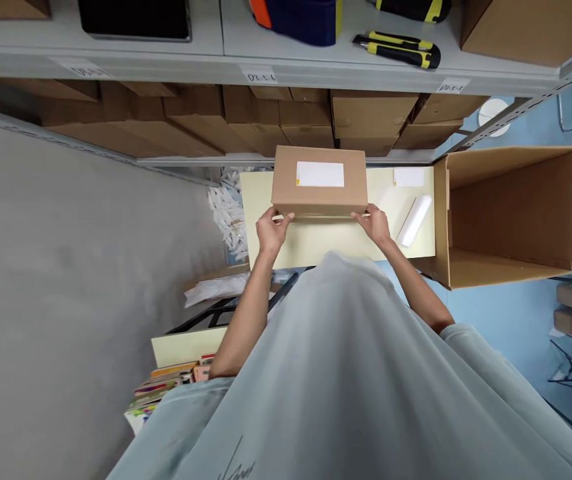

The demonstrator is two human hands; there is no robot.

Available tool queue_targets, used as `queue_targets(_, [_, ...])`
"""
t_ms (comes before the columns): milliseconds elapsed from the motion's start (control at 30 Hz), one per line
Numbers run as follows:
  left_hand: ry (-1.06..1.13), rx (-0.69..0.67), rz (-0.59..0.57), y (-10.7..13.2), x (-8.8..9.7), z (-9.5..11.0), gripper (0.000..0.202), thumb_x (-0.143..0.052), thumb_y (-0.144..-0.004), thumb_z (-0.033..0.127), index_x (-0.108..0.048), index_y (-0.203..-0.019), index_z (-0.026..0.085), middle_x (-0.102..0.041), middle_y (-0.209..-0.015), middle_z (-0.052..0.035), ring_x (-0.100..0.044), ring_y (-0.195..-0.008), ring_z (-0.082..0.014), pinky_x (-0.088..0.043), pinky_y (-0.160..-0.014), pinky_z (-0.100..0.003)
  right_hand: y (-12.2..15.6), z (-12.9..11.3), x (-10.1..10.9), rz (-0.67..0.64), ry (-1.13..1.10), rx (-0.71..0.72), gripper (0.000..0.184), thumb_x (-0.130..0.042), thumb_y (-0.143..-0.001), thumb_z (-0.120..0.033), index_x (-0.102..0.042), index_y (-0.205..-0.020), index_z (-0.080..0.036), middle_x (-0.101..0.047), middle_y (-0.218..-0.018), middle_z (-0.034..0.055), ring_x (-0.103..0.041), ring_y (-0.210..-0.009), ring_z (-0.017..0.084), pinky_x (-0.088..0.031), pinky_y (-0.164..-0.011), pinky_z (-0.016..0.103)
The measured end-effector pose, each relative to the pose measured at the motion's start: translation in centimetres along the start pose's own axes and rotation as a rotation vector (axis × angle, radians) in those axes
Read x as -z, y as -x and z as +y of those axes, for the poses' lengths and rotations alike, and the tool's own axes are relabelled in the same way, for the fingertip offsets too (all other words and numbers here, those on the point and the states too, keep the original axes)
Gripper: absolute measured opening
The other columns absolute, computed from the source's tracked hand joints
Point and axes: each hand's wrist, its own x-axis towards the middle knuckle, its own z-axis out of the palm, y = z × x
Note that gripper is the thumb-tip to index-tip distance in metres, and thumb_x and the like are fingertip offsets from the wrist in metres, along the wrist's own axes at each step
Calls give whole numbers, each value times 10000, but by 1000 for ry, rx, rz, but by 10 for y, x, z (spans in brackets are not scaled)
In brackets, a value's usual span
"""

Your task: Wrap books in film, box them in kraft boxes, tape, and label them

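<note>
A small brown cardboard box (319, 190) with a white label on top rests on a pale yellow table (336, 241) in front of me. My left hand (272, 230) grips its near left corner, fingers curled over the edge. Its near right corner is gripped the same way by my right hand (377, 223). The box is closed and sits level.
A large open cardboard box (509, 217) stands at the table's right end. A white roll (415, 221) and a loose label (409, 177) lie on the table. Shelves behind hold stacked cartons (246, 120) and utility knives (399, 50). White packing bits (229, 213) pile at left.
</note>
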Motion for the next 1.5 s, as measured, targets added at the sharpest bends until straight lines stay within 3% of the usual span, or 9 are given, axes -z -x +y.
queue_targets(167, [-68,160,-57,15,-16,-17,239,-734,-771,222,-773,-1005,194,-865,-1146,-179,-829,-1137,-373,-619,-1085,-477,16,24,-23,-89,4,-68,492,-657,-1052,-324,-703,-1530,-216,-793,-1464,143,-805,-1220,307,-666,-1096,461])
queue_targets(267, [-90,187,-84,20,-14,-22,414,-658,-724,173,-796,-1113,176,-854,-1179,-202,-798,-1254,-420,-583,-1175,-560,20,37,-25,-210,68,-73,582,-645,-1024,-201,-657,-1605,-187,-767,-1534,152,-780,-1342,312,-611,-1211,455])
queue_targets(467, [-117,-131,257,28,-25,20,791,-568,-832,175,-617,-1621,150,-632,-1654,-200,-570,-1589,-365,-417,-1384,-549,-22,83,42,54,191,-70,540,-449,-1142,-251,-645,-1610,-68,-636,-1685,220,-614,-1577,321,-442,-1386,457])
queue_targets(567, [-82,-342,13,27,-67,70,650,-541,-940,207,-680,-1573,240,-686,-1612,-120,-579,-1585,-317,-398,-1409,-508,-67,111,80,112,232,-135,553,-387,-1133,-201,-638,-1609,-75,-590,-1724,222,-599,-1576,337,-456,-1372,509])
queue_targets(700, [-140,-515,-452,18,-165,125,585,-583,-983,250,-716,-1553,254,-620,-1716,-103,-550,-1625,-326,-388,-1414,-538,-120,142,99,43,292,-146,566,-453,-1084,-128,-616,-1626,-106,-429,-1852,186,-379,-1743,301,-351,-1441,508])
queue_targets(800, [-245,-375,-593,7,-240,135,566,-750,-945,301,-747,-1507,231,-349,-1895,-142,-389,-1738,-397,-372,-1419,-533,-140,158,96,46,310,-82,586,-548,-1106,-191,-549,-1689,-130,-373,-1882,172,-273,-1790,292,-263,-1476,512])
queue_targets(933, [-324,-96,-550,0,-296,122,558,-793,-915,304,-751,-1455,171,-573,-1721,-255,-587,-1583,-473,-471,-1328,-603,-147,173,90,-59,343,-30,621,-553,-1107,-188,-498,-1716,-78,-309,-1904,210,-266,-1798,312,-263,-1471,524])
queue_targets(1200, [-387,-58,-570,30,-285,90,432,-650,-944,208,-811,-1343,172,-827,-1336,-210,-777,-1308,-410,-567,-1208,-575,-141,181,92,-144,380,61,535,-495,-1096,-99,-618,-1616,-104,-381,-1876,197,-311,-1781,325,-334,-1437,594])
queue_targets(1500, [-351,-226,-396,21,-281,123,553,-655,-982,195,-709,-1532,181,-430,-1843,-172,-415,-1716,-397,-356,-1428,-540,-148,158,103,-208,537,136,481,-409,-1094,-31,-745,-1434,-89,-516,-1786,232,-499,-1635,373,-474,-1304,566])
